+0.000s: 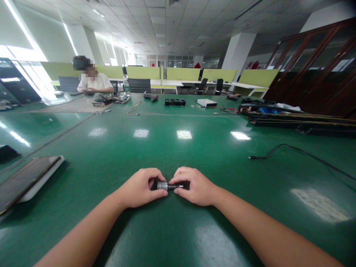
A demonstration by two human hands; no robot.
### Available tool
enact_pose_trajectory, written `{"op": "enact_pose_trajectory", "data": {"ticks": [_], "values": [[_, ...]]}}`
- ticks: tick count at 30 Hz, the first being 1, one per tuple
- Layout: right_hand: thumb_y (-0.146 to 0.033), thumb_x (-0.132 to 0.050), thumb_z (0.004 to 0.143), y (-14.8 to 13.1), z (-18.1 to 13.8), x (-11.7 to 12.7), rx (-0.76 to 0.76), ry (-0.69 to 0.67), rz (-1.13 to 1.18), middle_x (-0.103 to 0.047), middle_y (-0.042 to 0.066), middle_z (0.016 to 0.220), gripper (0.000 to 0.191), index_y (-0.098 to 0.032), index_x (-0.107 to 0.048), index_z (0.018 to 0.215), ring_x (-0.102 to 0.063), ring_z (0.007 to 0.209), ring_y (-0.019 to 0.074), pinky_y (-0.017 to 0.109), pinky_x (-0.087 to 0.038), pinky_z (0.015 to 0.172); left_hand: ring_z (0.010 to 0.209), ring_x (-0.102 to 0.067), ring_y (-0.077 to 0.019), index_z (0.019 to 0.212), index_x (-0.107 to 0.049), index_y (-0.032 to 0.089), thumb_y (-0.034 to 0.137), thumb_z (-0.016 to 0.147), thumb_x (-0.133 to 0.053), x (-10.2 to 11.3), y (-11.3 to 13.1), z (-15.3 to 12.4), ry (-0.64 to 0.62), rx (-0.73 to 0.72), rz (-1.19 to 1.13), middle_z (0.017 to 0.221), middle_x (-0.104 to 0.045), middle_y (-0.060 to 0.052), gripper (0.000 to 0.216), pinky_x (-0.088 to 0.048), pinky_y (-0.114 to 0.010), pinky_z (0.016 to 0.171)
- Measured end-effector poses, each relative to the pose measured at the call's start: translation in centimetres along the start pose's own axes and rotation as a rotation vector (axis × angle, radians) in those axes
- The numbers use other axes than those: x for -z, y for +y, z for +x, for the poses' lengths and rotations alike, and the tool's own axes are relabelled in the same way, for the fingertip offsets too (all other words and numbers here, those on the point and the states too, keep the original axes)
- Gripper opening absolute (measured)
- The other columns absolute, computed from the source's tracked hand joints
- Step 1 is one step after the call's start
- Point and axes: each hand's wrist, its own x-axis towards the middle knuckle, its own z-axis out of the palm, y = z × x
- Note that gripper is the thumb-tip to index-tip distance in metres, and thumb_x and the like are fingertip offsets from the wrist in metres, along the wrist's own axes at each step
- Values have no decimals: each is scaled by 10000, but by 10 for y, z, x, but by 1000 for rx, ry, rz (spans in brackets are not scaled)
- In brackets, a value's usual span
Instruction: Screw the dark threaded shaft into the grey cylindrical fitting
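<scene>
Low in the middle of the view, a small silver-grey metal cylinder (162, 185) with a dark ridged shaft (171, 187) lies between my two hands. The shaft points right and ends in a thin bright tip. Thumb and fingers of my left hand (139, 187) pinch the cylinder from the left. My right hand (198, 187) has its thumb and fingers closed around the shaft from the right. Both hands are just over the green table (178, 152). The exact kind of part is too small to make out.
A phone (30, 172) on a white object lies at left. A black cable (294, 148) crosses the right side. Dark strips (300, 120) are piled at far right. Farther back are a black tray (175, 102), a white box (206, 102), a bottle (127, 87) and a seated person (96, 81).
</scene>
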Motion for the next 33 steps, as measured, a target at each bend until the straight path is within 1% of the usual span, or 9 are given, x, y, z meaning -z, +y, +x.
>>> {"op": "enact_pose_trajectory", "data": {"ticks": [3, 6, 11, 15, 23, 28, 33], "values": [[-138, -704, 757, 0, 0, 0, -2, -2, -21, -678, 38, 875, 244, -202, -728, 991, -603, 830, 190, 326, -464, 786, 638, -528, -136, 941, -677, 185, 380, 796, -710, 0, 0, 0, 0, 9, 4, 736, -592, 21, 246, -355, -223, 567], [-176, -734, 747, -2, 0, 1, -23, 1, -26, -668, 40, 852, 238, -184, -721, 984, -594, 791, 184, 311, -460, 744, 633, -523, -136, 939, -679, 182, 378, 800, -707, 0, -1, 0, 1, 10, 8, 728, -585, 22, 242, -355, -225, 568], [-224, -715, 812, -3, 1, 0, -35, 2, -35, -678, 47, 852, 159, -181, -731, 964, -602, 817, 186, 311, -457, 760, 660, -539, -136, 958, -695, 183, 343, 802, -713, 1, 0, 1, 1, -27, -8, 788, -622, 7, 224, -377, -229, 597], [-207, -693, 838, -1, 1, -2, 4, -6, -36, -695, 45, 855, 117, -184, -733, 946, -611, 827, 181, 316, -455, 788, 679, -546, -139, 971, -704, 180, 355, 827, -699, 1, 0, 1, 7, -37, -5, 811, -636, -6, 227, -389, -230, 613], [-195, -714, 814, 1, 2, -2, -3, -3, -37, -701, 41, 859, 130, -193, -737, 942, -617, 824, 181, 313, -460, 779, 694, -554, -143, 974, -714, 183, 357, 838, -687, 2, 1, 1, 17, -35, -5, 835, -653, -19, 223, -399, -229, 624], [-197, -725, 801, 1, 1, -2, -9, 2, -34, -699, 37, 859, 136, -201, -741, 936, -618, 820, 177, 309, -461, 775, 686, -549, -141, 970, -713, 184, 375, 837, -686, 2, 1, 2, 15, -34, -18, 827, -644, -15, 235, -397, -228, 617], [-187, -727, 790, 2, 1, -1, -12, -4, -35, -697, 33, 851, 146, -205, -743, 933, -617, 817, 178, 305, -457, 768, 666, -542, -136, 942, -710, 174, 393, 835, -688, 4, -1, 1, 2, -39, -22, 772, -609, 0, 244, -389, -223, 606]]}}
